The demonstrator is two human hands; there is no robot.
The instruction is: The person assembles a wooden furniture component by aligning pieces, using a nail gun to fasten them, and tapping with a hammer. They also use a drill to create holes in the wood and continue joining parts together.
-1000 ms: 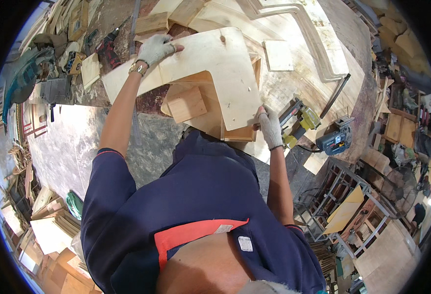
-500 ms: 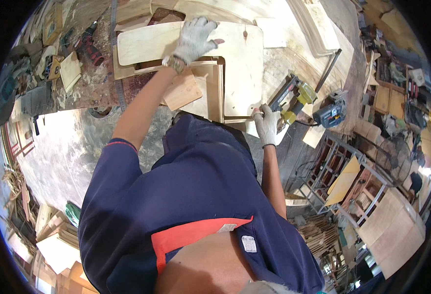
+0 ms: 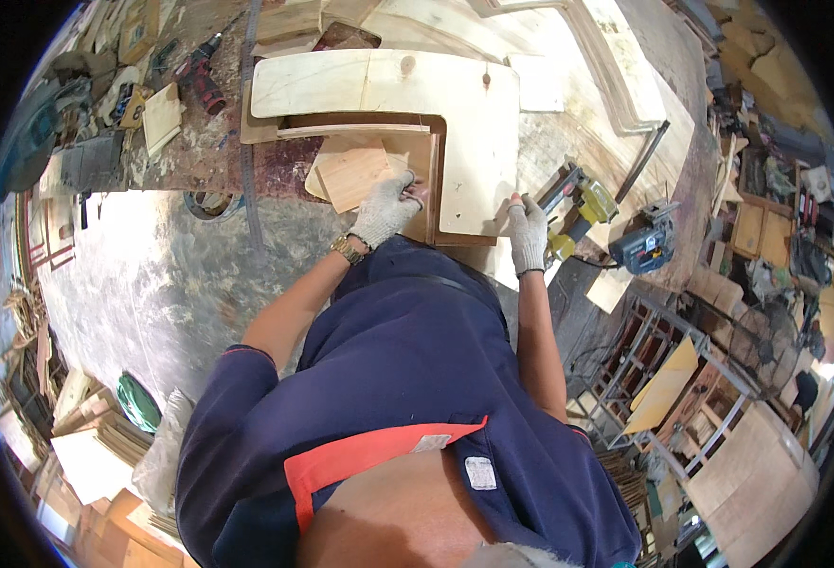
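Note:
A pale L-shaped wooden board [image 3: 478, 123] with rounded corners lies on top of a wooden frame [image 3: 435, 180]. My left hand [image 3: 386, 210], in a knitted glove with bare fingertips, is inside the angle of the L. Its fingers are curled beside the frame's upright; what they hold, if anything, is hidden. A small square wooden piece [image 3: 352, 174] lies just beyond that hand. My right hand [image 3: 529, 235], gloved too, is at the board's right edge near its lower corner, thumb up along the edge and fingers bent. A yellow-green nail gun [image 3: 595, 204] lies right next to it.
A blue jigsaw [image 3: 644, 248] lies to the right of the nail gun. At the far left of the workbench are a red drill [image 3: 206, 87] and a long metal ruler [image 3: 248, 142]. More cut boards [image 3: 616, 71] are stacked at the back right. A metal rack [image 3: 691, 379] stands lower right.
My left hand has come off the top of the L-shaped board and moved toward me, into its inner angle, its fingers now curled. My right hand has shifted slightly along the board's edge.

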